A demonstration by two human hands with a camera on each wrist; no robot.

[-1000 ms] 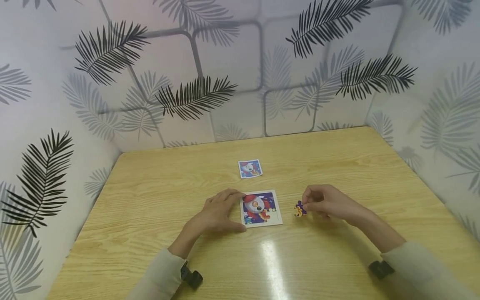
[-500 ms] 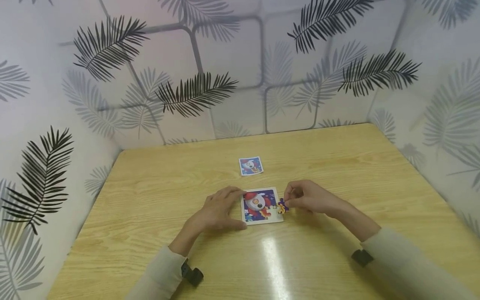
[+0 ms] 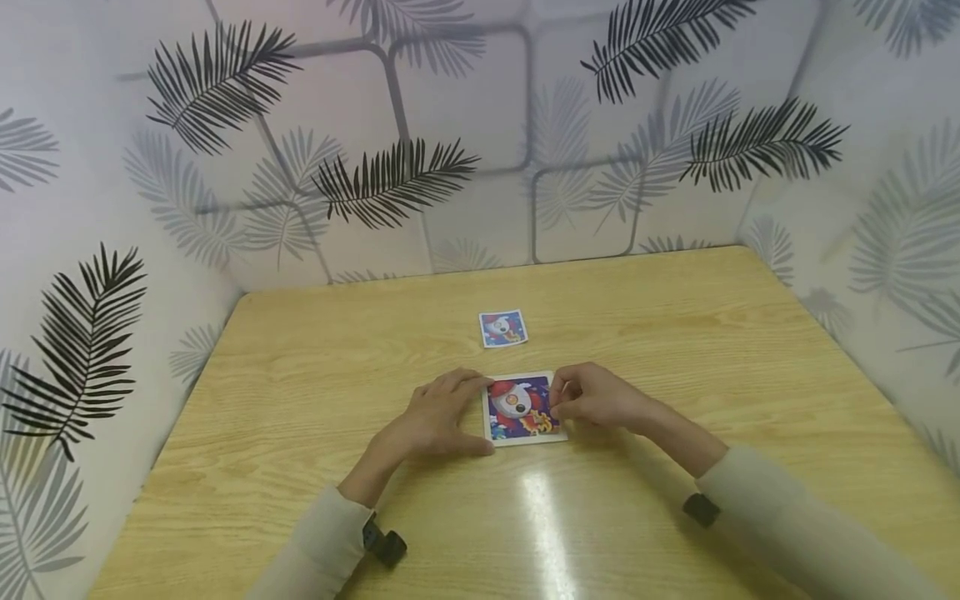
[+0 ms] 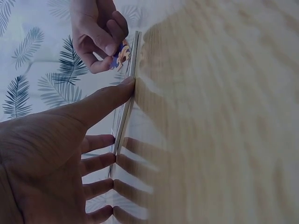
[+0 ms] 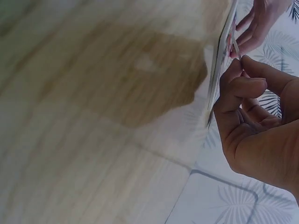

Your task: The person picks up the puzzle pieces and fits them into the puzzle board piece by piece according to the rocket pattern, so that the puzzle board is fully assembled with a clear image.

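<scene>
A jigsaw puzzle in a white-bordered tray [image 3: 527, 442] lies flat on the table, its picture a grey and red rocket-like figure on purple. My left hand [image 3: 435, 418] rests at the tray's left side, fingers and thumb extended, tips touching the edge. Between right thumb and forefinger I pinch a purple and orange puzzle piece [image 4: 123, 56], tilted up over the tray's lower right part. The right hand [image 3: 600, 400] covers some of the tray's right border. Seen from the right wrist, the piece [image 5: 235, 45] appears as a thin edge at the fingertips.
A small picture card [image 3: 503, 330] with the same design lies behind the tray. The wooden table [image 3: 315, 358] reaches back to a leaf-patterned wall covering [image 3: 465, 217]. Glare streaks the surface in front of the tray.
My right hand has carried the puzzle piece leftward from the bare table to over the tray's lower right. The left hand has kept its place at the tray's left side.
</scene>
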